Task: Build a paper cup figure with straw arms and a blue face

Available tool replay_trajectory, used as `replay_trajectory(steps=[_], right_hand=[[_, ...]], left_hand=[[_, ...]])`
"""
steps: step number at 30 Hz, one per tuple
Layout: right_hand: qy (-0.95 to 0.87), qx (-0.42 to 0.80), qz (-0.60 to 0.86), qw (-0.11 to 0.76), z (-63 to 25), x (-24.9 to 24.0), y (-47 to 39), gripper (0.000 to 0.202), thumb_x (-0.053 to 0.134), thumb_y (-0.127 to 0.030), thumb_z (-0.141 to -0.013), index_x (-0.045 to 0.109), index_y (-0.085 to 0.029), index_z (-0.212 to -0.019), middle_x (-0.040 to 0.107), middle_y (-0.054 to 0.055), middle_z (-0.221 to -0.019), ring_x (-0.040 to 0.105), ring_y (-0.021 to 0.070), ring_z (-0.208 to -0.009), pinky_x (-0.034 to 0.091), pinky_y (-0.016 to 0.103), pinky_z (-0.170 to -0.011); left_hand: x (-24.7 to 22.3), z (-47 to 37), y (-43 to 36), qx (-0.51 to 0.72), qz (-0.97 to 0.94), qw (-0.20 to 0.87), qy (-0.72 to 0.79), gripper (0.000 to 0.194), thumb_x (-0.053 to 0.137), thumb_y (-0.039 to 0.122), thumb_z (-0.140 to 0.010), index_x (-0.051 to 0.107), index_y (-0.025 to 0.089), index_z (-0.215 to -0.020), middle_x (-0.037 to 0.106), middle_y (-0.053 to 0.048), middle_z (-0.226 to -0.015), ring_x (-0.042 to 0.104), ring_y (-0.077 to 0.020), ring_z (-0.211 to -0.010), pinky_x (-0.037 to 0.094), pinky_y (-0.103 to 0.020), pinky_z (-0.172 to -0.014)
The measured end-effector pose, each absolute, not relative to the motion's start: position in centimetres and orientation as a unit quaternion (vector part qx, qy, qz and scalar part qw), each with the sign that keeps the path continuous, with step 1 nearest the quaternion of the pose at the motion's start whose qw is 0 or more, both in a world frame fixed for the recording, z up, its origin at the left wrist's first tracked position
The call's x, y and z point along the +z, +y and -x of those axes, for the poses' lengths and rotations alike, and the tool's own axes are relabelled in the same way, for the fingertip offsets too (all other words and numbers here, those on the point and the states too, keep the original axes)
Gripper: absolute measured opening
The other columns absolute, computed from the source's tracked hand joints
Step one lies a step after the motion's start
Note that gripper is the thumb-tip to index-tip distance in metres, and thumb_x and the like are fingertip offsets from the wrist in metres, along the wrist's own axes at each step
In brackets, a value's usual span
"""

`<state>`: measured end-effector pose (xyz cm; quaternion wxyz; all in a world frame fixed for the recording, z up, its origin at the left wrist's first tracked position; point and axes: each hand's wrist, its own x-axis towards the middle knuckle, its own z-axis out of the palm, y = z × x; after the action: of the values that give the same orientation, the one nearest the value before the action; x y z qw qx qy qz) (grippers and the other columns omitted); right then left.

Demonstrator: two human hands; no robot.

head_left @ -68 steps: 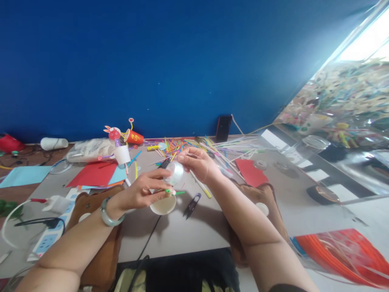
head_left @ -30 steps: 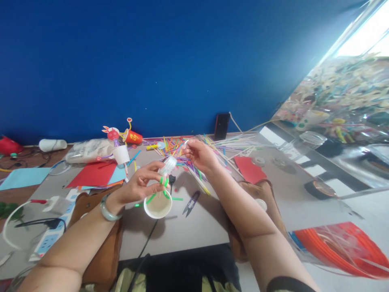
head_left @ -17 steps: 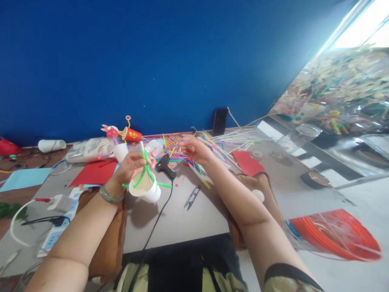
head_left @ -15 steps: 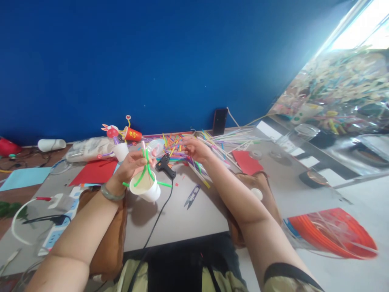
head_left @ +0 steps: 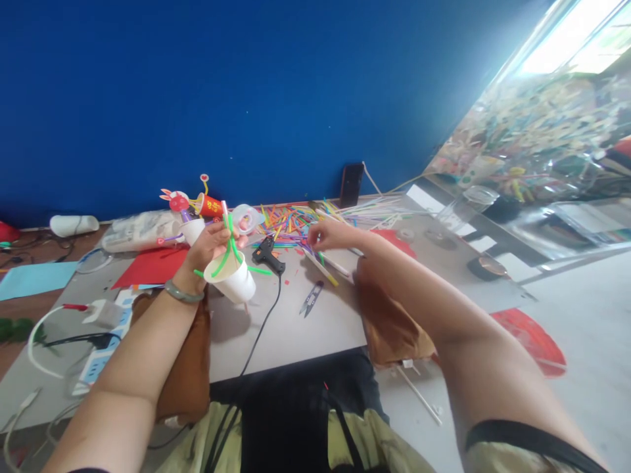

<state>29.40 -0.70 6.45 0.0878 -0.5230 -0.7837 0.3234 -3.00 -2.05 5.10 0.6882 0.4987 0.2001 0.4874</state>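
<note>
My left hand [head_left: 214,240] is closed in a pinch on green pipe cleaners [head_left: 231,244] that fan out over a white paper cup [head_left: 237,282]. The cup hangs tilted just below the fingers, above the table. A thin pale stick rises beside the green stems. My right hand [head_left: 323,235] reaches to the near right edge of a pile of coloured pipe cleaners [head_left: 290,220], its fingers curled down; what they hold, if anything, is hidden. Between the hands lies a black glue gun [head_left: 269,256]. Thread snips [head_left: 311,299] rest on the table nearer to me.
Finished cup figures, one with a red cup [head_left: 211,206], stand at the back left beside red paper [head_left: 152,268]. A clear round plastic piece [head_left: 248,219] is behind the left hand. A phone [head_left: 351,185] leans on the blue wall. The glue gun's cord [head_left: 269,318] crosses the table.
My right hand has come nearer and slightly right, its spread fingers now curled down at the pile's edge. My left hand still grips the green stems, the cup a little shifted. The view has turned slightly.
</note>
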Motion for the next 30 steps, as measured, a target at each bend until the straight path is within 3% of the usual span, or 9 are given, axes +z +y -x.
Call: replay_trajectory(steps=[3,6,8,10,14,17,20,25,30], right_hand=[[-0.867,0.251,0.411,-0.129,-28.3,5.8,-6.0,0.03,0.077,-0.017,-0.07,0.072,-0.019,-0.1,0.074,0.004,-0.094,0.066,0.0179,-0.083,0.045,0.025,-0.069],[-0.897,0.118,0.383,-0.186,-27.1,4.0,-10.1,0.032,0.074,-0.015,-0.075,0.07,-0.016,-0.106,0.071,0.012,-0.104,0.066,0.0246,-0.095,0.044,0.03,-0.074],[-0.907,0.052,0.376,-0.179,-26.5,2.7,-11.5,0.018,0.057,-0.012,-0.089,0.067,-0.014,-0.104,0.071,0.014,-0.1,0.065,0.0252,-0.097,0.043,0.033,-0.078],[-0.906,0.031,0.383,-0.175,-26.3,1.8,-11.9,0.02,0.048,-0.009,-0.094,0.064,-0.013,-0.105,0.071,0.014,-0.096,0.066,0.0241,-0.095,0.043,0.034,-0.08],[-0.882,0.076,0.434,-0.166,-26.7,2.2,-11.6,0.012,0.053,-0.017,-0.094,0.062,-0.014,-0.103,0.071,0.013,-0.096,0.067,0.0229,-0.09,0.041,0.03,-0.075],[-0.876,0.124,0.456,-0.095,-26.8,3.9,-11.4,0.01,0.053,-0.023,-0.096,0.06,-0.017,-0.097,0.07,0.012,-0.099,0.066,0.0201,-0.086,0.038,0.027,-0.07],[-0.847,0.12,0.518,-0.015,-26.3,5.6,-11.5,0.014,0.046,-0.026,-0.099,0.057,-0.017,-0.101,0.069,0.008,-0.086,0.062,0.0188,-0.074,0.033,0.028,-0.064],[-0.78,0.081,0.616,0.071,-24.3,7.3,-11.1,0.039,0.045,-0.052,-0.1,0.053,-0.018,-0.116,0.071,0.006,-0.083,0.064,0.022,-0.073,0.027,0.028,-0.061],[-0.764,0.039,0.64,0.077,-22.5,7.9,-10.4,0.037,0.032,-0.046,-0.105,0.057,-0.019,-0.112,0.074,0.008,-0.097,0.068,0.0238,-0.084,0.029,0.03,-0.063]], left_hand=[[5.1,3.2,-2.1,0.497,-0.484,0.69,0.204,0.026,0.086,0.041,-0.065,0.073,0.019,-0.07,0.064,-0.005,-0.078,0.057,-0.0142,-0.062,0.047,-0.025,-0.05],[4.9,3.2,-2.3,0.511,-0.479,0.686,0.196,0.022,0.084,0.04,-0.068,0.072,0.02,-0.07,0.063,-0.004,-0.076,0.054,-0.0128,-0.06,0.052,-0.03,-0.057],[4.9,3.0,-2.5,0.511,-0.484,0.683,0.195,0.022,0.082,0.04,-0.069,0.071,0.021,-0.07,0.061,-0.003,-0.074,0.054,-0.0127,-0.06,0.055,-0.033,-0.062],[5.0,2.9,-2.7,0.507,-0.491,0.681,0.195,0.023,0.082,0.041,-0.069,0.07,0.021,-0.069,0.061,-0.003,-0.074,0.053,-0.0121,-0.059,0.058,-0.036,-0.067],[5.6,2.5,-3.4,0.491,-0.492,0.689,0.206,0.024,0.083,0.041,-0.067,0.07,0.021,-0.067,0.062,-0.003,-0.079,0.052,-0.0105,-0.058,0.06,-0.041,-0.074],[5.7,2.4,-3.6,0.483,-0.494,0.689,0.216,0.023,0.083,0.04,-0.068,0.07,0.021,-0.068,0.06,-0.003,-0.075,0.053,-0.0114,-0.058,0.059,-0.043,-0.077],[5.6,2.4,-3.5,0.481,-0.505,0.682,0.219,0.025,0.083,0.042,-0.069,0.07,0.021,-0.069,0.057,-0.001,-0.069,0.053,-0.012,-0.058,0.059,-0.043,-0.078],[5.2,2.4,-3.1,0.47,-0.53,0.677,0.199,0.029,0.084,0.044,-0.068,0.07,0.018,-0.07,0.059,-0.001,-0.067,0.057,-0.0125,-0.058,0.059,-0.041,-0.078],[4.7,2.5,-2.5,0.451,-0.539,0.682,0.201,0.028,0.084,0.041,-0.067,0.072,0.015,-0.07,0.063,-0.002,-0.068,0.06,-0.0131,-0.058,0.058,-0.036,-0.071]])
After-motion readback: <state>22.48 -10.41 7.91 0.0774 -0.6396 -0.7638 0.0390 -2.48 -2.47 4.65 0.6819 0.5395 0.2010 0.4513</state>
